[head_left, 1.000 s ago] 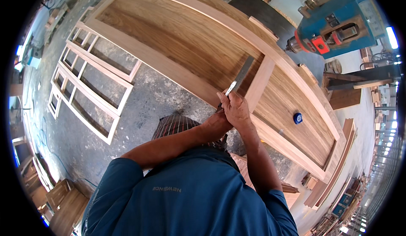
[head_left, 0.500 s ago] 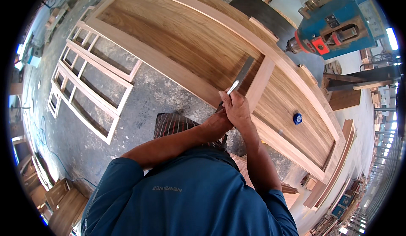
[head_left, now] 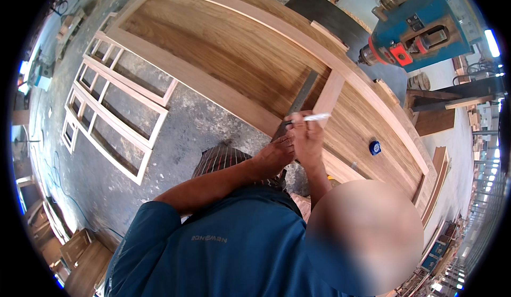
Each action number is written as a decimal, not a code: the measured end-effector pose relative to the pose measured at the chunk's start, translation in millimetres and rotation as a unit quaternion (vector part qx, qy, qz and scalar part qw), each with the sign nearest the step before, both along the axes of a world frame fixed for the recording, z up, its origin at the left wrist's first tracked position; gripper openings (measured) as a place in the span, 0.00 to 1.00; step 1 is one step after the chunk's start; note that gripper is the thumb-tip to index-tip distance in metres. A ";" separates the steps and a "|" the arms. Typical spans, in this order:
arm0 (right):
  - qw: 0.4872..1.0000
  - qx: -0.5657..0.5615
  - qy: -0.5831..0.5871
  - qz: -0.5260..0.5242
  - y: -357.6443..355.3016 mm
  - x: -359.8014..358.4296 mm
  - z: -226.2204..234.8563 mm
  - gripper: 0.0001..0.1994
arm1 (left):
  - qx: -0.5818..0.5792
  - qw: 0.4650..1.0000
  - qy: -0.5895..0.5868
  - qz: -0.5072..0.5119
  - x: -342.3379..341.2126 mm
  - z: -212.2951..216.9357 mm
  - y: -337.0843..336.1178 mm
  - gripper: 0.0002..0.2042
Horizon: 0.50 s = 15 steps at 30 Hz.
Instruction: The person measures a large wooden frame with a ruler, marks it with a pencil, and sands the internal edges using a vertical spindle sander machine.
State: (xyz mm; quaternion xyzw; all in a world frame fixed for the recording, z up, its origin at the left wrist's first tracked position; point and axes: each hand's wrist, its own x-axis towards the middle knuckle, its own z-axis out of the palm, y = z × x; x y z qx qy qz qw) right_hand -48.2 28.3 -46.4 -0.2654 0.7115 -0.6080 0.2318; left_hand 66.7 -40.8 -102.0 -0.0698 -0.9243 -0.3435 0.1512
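A wooden door panel (head_left: 213, 52) with a pale raised frame lies in front of me. A try square (head_left: 304, 92) rests on it, its steel blade running across the recessed panel beside a pale crosspiece (head_left: 329, 96). My left hand (head_left: 274, 156) is closed at the near end of the square, by the frame's near edge; its fingertips are partly hidden. My right hand (head_left: 307, 140) is closed around a slim white pen (head_left: 318, 117), held over the square with its dark end toward the blade. The two hands touch or nearly touch.
A blue tape measure (head_left: 375, 147) lies on the right-hand panel. Slatted wooden frames (head_left: 125, 132) lie on the concrete floor at left. A blue drilling machine (head_left: 420, 31) stands at far right. A round blurred patch covers the lower right.
My right hand has turned the pen from pointing along the blade to lying sideways, and lifted slightly off the square. The left hand and the square stay nearly in place.
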 end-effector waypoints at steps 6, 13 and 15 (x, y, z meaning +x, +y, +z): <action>0.994 -0.032 -0.005 -0.109 60.5 -6.3 37.2 0.10 | 0.017 0.993 0.118 -0.003 -1.5 12.3 -2.4 0.10; 0.989 0.036 -0.095 -0.107 149.7 44.0 39.9 0.10 | 0.037 0.997 -0.005 -0.062 0.6 62.4 24.7 0.13; 0.975 -0.022 -0.190 -0.113 155.6 58.8 45.7 0.09 | 0.042 0.994 -0.027 -0.098 -1.3 69.4 32.6 0.14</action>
